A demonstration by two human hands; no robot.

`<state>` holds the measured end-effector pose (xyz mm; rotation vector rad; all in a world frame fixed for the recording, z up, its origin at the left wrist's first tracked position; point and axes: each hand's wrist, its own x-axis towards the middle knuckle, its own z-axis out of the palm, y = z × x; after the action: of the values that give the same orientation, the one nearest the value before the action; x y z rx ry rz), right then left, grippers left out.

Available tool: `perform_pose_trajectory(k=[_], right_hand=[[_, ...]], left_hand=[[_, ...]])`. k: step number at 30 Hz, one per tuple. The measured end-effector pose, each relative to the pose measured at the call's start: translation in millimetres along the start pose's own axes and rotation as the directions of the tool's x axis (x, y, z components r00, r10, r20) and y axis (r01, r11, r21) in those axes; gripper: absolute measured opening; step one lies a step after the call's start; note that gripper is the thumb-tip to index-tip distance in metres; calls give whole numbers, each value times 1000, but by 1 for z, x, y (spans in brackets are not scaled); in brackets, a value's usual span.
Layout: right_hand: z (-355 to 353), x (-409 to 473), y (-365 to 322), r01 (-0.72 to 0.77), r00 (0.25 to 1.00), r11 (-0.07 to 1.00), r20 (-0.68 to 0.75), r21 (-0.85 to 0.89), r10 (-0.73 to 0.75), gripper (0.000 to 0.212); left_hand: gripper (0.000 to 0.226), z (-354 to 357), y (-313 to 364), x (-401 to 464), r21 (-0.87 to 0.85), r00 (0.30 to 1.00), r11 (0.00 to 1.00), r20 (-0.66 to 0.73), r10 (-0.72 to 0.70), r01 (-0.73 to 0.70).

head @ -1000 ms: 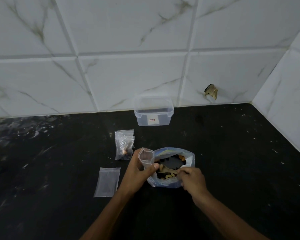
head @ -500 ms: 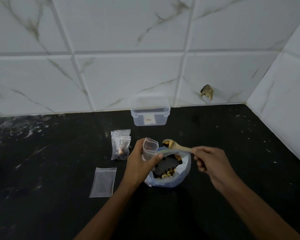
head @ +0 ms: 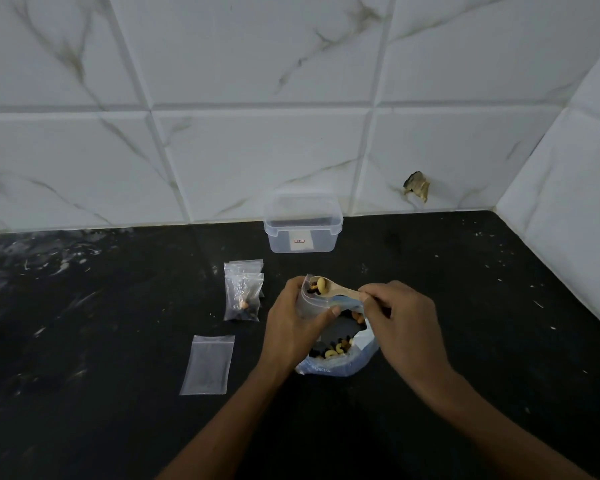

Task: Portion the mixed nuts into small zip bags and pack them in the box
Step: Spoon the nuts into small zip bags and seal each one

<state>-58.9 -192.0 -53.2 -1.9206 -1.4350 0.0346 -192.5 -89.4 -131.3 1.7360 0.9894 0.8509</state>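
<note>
Wooden spoon (head: 340,290) loaded with nuts sits at the mouth of a small zip bag (head: 314,299) above the big nut bag.

On the black surface (head: 464,341), the left hand (head: 296,320) curls its fingers and thumb round the small zip bag and holds it upright, while the right hand (head: 404,318) pinches the spoon's handle, the bowl with a cashew and dark pieces resting at the bag's opening. Below both hands lies the open blue-tinted bag of mixed nuts (head: 340,355). Left of it lie filled zip bags (head: 243,292), and nearer the person an empty flat zip bag (head: 208,364). The clear plastic box (head: 303,225) stands by the tiled wall (head: 257,150), well apart from the hands.
</note>
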Motion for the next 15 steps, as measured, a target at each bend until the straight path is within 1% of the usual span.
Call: perform_pose_trajectory(k=[3,5,8,10,12,13,15], right_hand=[[7,-7,1,180,983,976,46,-123,-175,12],[8,-10,1,284,958,936,100,-210,-268,12],[10,-14,2,385,922,879,142,-282,-359,10],[10,-15,3,392,920,873,120,-290,-374,12],[7,-14,3,363,931,891,56,-273,-362,20],[5,-13,4,335,939,912,6,-237,-343,23],[-2,-9,5,247,961,961,-94,-129,-259,21]], left_hand=[[50,1,-1,0,-11,1000,1000,4,-4,4],[49,2,-2,0,-14,1000,1000,7,3,-3],[50,2,-2,0,-19,1000,1000,14,7,-7],[48,2,-1,-1,-28,1000,1000,8,10,-10],[47,0,2,-1,-35,1000,999,4,12,-12],[47,-2,4,-2,-44,1000,999,6,7,-7],[47,-6,7,-4,-77,1000,997,15,-14,15]])
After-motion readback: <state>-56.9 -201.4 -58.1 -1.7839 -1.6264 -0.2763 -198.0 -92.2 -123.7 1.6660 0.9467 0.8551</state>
